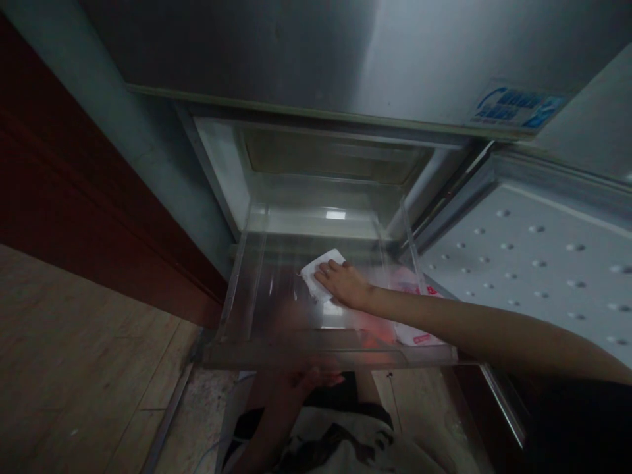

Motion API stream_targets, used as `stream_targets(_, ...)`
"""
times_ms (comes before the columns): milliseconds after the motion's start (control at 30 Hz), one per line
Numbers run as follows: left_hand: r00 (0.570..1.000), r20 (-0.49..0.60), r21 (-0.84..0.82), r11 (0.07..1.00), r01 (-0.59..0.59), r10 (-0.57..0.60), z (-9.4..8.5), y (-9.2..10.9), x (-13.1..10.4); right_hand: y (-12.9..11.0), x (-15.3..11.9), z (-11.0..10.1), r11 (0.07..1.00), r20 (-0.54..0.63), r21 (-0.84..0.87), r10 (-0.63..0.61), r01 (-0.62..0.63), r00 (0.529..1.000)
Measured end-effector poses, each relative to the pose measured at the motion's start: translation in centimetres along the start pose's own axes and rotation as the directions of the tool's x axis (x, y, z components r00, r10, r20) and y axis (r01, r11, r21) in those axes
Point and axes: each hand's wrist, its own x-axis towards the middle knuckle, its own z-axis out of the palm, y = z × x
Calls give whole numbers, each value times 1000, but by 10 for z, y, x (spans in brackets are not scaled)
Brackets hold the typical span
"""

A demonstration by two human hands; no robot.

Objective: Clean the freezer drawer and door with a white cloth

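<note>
White cloth [315,268], under the spread right hand [340,282], is best pressed evenly along the clear drawer [234,355]; the left hand's grip below the rim cannot be told for the left hand [315,380].

Seemingly a home, refrigerator [316,66], wood-look floor [89,342]

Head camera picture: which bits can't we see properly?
In the head view:
Part of the thin white wipe: covered by the right hand.
Left hand: too dim and blurred to tell whether it holds anything.
Red-and-white printed packet: partly hidden behind the right forearm.
Silver metal upper door: cut off by the top edge.
</note>
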Motion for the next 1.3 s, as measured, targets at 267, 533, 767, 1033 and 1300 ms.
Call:
stream_targets(267, 999, -38, -2, 1000, 10, -11, 3, 1, -1, -2, -3, 0, 999, 2, 39, -31, 31, 1000)
stream_targets(533, 1000, -30, -1, 1000, -8, 8, 1, 2, -1, 31, 5, -23, 965, 17, 250, 74, -76, 997)
stream_targets(767, 1000, -9, -34, 999, -5, 4, 0, 2, 0, 52, -13, -48, 598, 48, 801, -8, -34, 999)
stream_targets(1033, 999, -35, -34, 999, 2, -4, 2, 2, -1, 50, -7, 11, 436, 249, 849, 167, -298, 954)
stream_targets(1300, 999, -36, -30, 1000, 6, -7, 0, -1, 1, 40, -1, 17, 470, 160, 839, 267, -274, 950)
